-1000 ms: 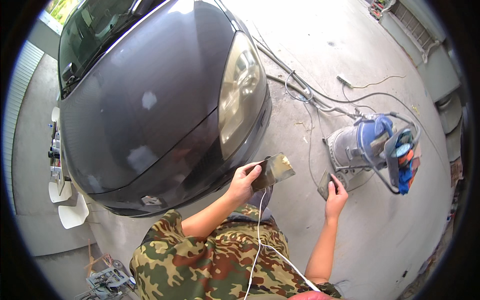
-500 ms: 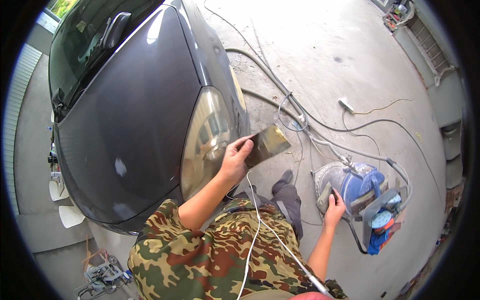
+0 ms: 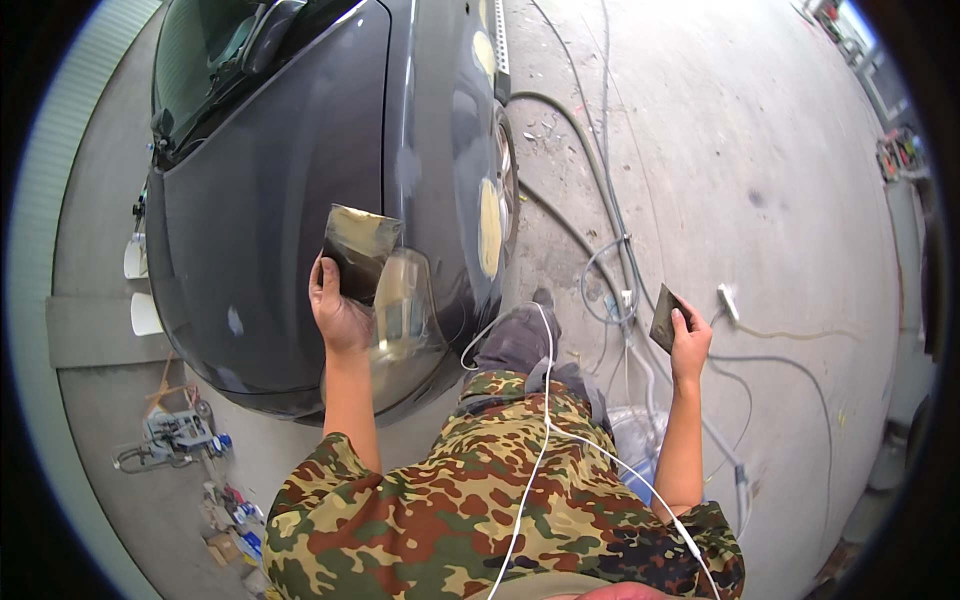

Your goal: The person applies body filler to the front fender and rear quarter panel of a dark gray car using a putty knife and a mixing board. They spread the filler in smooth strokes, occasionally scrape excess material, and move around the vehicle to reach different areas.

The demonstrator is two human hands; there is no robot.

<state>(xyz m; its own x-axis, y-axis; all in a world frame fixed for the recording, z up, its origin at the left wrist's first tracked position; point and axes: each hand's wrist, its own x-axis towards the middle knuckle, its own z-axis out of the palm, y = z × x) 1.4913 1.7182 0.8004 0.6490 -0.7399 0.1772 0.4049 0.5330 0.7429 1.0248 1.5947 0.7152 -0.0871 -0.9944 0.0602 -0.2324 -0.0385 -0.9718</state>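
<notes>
My left hand (image 3: 342,318) is closed on a flat dark plate (image 3: 360,245) smeared with yellowish filler, thumb on its face. The plate is raised in front of the dark car's hood (image 3: 280,210), covering part of the headlight (image 3: 408,310); whether it touches the car I cannot tell. Out to the right, my right hand (image 3: 690,345) grips a small dark putty spreader (image 3: 664,318) between thumb and fingers. Beige filler patches (image 3: 489,230) show on the car's side near the front wheel, and pale spots (image 3: 235,320) mark the hood.
Hoses (image 3: 575,120) and cables run over the concrete floor right of the car. A pale power strip (image 3: 728,300) lies there. A blue and grey machine (image 3: 640,470) is partly hidden by my right arm. Metal equipment (image 3: 180,440) and clutter stand at lower left.
My view has shifted along the car. The left hand has turned the plate upright and brought it over the hood and headlight. My right hand has risen away from the blue machine with the spreader.
</notes>
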